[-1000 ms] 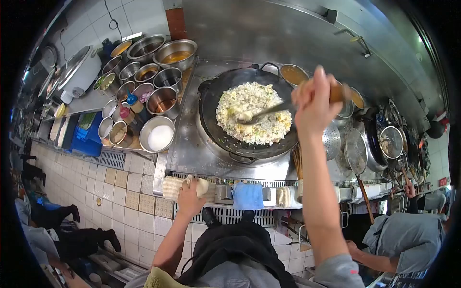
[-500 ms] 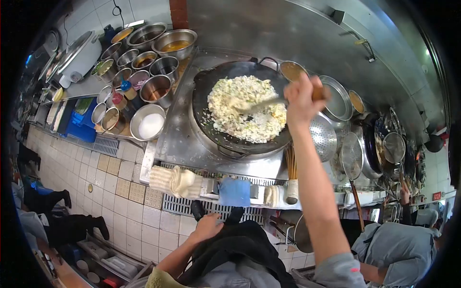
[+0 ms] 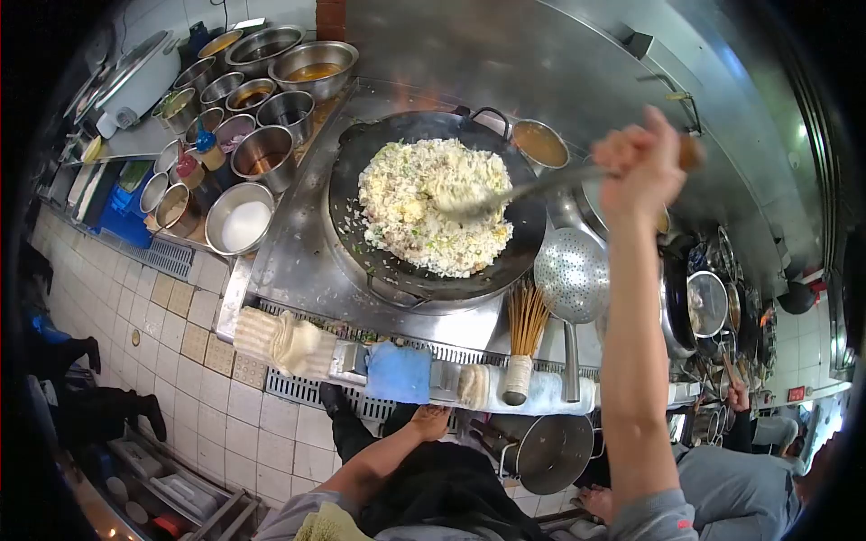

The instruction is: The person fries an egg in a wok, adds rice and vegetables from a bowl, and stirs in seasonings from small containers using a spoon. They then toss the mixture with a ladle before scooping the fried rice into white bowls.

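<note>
My right hand (image 3: 642, 171) is closed round the wooden handle end of a long metal wok ladle (image 3: 541, 183), raised right of the wok. The ladle's head is down in the fried rice, blurred and partly covered by grains, so its exact shape is hard to see. The rice (image 3: 406, 180), with yellow egg and green bits, fills the middle of a large black wok (image 3: 528, 239) on the stove. Low in front of the stove edge, my left hand (image 3: 431, 422) rests near the dark apron, fingers loosely out and nothing seen in it.
Metal bowls and pots of seasonings, including a bowl of white powder (image 3: 244, 225), stand left. A perforated skimmer (image 3: 570, 275), a bamboo brush (image 3: 523, 329) and a pan of brown liquid (image 3: 539, 144) are right. Folded cloths (image 3: 284, 343) lie along the front; co-workers stand at both sides.
My right hand has moved up and right, its ladle handle swinging with it, and the rice is shifted about. My left hand has moved slightly right. The view has also turned.
</note>
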Tool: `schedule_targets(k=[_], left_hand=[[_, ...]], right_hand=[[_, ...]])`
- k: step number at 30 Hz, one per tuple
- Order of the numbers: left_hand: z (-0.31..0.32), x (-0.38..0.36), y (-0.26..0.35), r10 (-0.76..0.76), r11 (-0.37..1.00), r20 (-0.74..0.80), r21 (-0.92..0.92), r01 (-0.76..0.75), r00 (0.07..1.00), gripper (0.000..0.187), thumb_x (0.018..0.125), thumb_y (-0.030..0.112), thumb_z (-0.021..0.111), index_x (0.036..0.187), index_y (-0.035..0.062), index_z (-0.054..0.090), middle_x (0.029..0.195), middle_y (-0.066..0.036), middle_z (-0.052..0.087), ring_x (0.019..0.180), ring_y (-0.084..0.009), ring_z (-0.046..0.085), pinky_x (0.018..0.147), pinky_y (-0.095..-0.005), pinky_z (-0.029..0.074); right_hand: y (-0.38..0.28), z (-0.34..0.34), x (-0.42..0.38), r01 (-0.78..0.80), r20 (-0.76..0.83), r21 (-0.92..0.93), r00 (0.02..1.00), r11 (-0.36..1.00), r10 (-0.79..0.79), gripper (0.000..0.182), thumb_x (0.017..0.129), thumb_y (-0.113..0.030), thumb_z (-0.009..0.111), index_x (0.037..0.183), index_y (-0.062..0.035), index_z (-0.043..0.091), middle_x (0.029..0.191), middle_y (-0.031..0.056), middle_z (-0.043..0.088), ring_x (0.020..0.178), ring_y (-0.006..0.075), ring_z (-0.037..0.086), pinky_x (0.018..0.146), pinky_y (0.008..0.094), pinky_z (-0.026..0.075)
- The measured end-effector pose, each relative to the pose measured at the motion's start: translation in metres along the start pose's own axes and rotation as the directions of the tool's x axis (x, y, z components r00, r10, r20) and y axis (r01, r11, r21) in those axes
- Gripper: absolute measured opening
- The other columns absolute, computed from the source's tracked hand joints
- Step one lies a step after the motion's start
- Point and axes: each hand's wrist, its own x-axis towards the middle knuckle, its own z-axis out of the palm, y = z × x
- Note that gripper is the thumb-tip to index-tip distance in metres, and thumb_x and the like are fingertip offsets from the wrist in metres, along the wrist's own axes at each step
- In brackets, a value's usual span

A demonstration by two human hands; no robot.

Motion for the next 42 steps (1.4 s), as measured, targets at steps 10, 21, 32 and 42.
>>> schedule_targets(k=[10,21,32,42], left_hand=[[0.027,0.022,-0.007,-0.126,0.988,0.131,-0.068,0.136,0.983,0.081,0.083,0.047,0.058,0.145,0.0070,0.025,0.152,-0.018,0.024,0.142,-0.0353,0.015,0.114,-0.0532,0.006],[0.004,0.030,0.007,-0.227,0.973,0.320,0.046,0.224,0.920,0.085,0.084,0.049,0.053,0.149,0.0099,0.016,0.157,-0.011,0.009,0.145,-0.0317,0.004,0.113,-0.0564,-0.002],[-0.053,-0.009,0.025,-0.103,0.993,0.240,-0.038,0.116,0.965,0.089,0.082,0.050,0.057,0.147,0.0027,0.020,0.155,-0.018,0.015,0.144,-0.0350,0.010,0.114,-0.0549,0.008],[-0.002,0.024,0.010,-0.186,0.981,0.280,0.000,0.194,0.942,0.100,0.081,0.057,0.057,0.150,0.0056,0.006,0.157,-0.014,-0.002,0.144,-0.0349,-0.004,0.113,-0.0571,-0.002]], right_hand=[[-0.015,-0.011,-0.035,-0.229,0.123,0.077,0.968,0.970,0.218,0.042,0.088,-0.028,0.053,0.054,-0.0150,0.032,0.046,-0.0013,0.025,0.042,0.0129,0.025,0.051,0.0290,0.028],[-0.046,-0.020,-0.049,-0.113,0.267,-0.051,0.956,0.992,0.122,0.040,0.089,-0.029,0.053,0.057,-0.0147,0.035,0.045,-0.0030,0.027,0.038,0.0103,0.027,0.041,0.0301,0.023],[-0.012,0.016,-0.079,-0.039,0.534,-0.008,0.845,0.999,0.037,0.033,0.085,-0.008,0.060,0.060,-0.0092,0.038,0.050,-0.0027,0.040,0.040,0.0066,0.035,0.041,0.0257,0.029],[0.011,0.049,-0.058,-0.025,0.555,-0.109,0.828,0.994,0.081,0.028,0.083,-0.005,0.061,0.062,-0.0073,0.043,0.052,-0.0023,0.044,0.043,0.0049,0.038,0.039,0.0236,0.027]])
